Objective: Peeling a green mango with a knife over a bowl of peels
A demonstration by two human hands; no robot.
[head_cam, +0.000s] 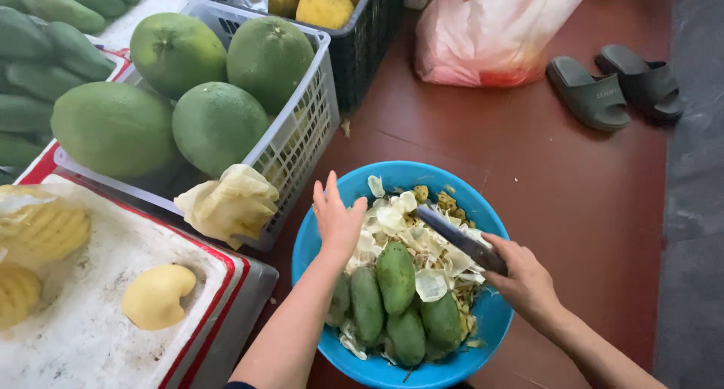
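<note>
L hand (337, 222) rests flat, fingers spread, on peel scraps (400, 227) at the rim of the blue basin (317, 242), holding nothing. R hand (526, 281) is closed round the handle of a knife (460, 240), blade angled over the scraps. Green mangoes (396, 277) lie in the basin's near half, just below the blade. White basket w/ pomelos (219, 125) sits to the left, peeled mango (156, 296) on the foam box lid (90, 344).

Four green mangoes (396, 298) in one blue basin (460, 189); four pomelos (219, 125); two slippers (615, 87).
</note>
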